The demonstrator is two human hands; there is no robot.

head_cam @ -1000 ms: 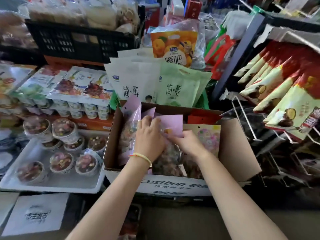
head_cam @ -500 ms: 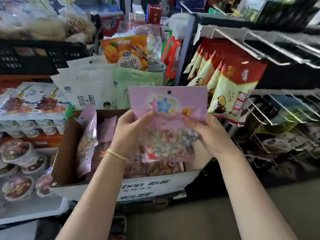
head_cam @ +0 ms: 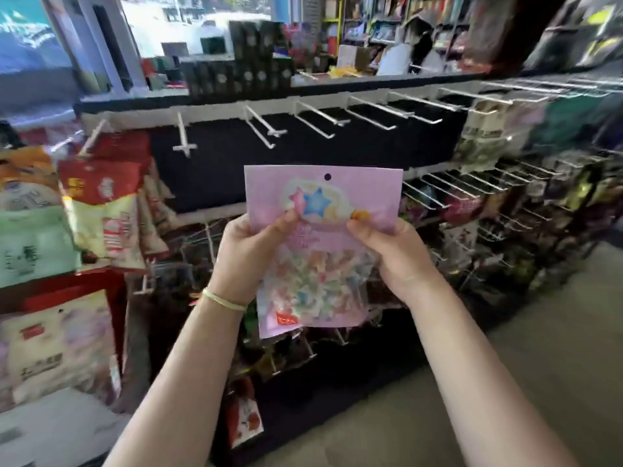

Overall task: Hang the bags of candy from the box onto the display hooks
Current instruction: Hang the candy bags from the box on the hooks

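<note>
A pink bag of candy (head_cam: 322, 230) with a blue star on its header and a round hang hole near the top edge is held upright in front of the rack. My left hand (head_cam: 251, 254) pinches its left side, thumb on the front. My right hand (head_cam: 392, 254) grips its right side. A row of bare white wire display hooks (head_cam: 323, 121) juts out of the dark back panel above the bag, apart from it. The box is out of view.
Red and cream snack bags (head_cam: 104, 210) hang on hooks at the left. Lower rows of hooks (head_cam: 472, 190) at the right carry dark packets. A shelf with dark boxes (head_cam: 236, 72) runs above the rack. Tan floor (head_cam: 505, 382) lies at the lower right.
Both hands lifted the pink bag out of the box and raised it in front of the rack. The view swung up and right, so the box left the frame.
</note>
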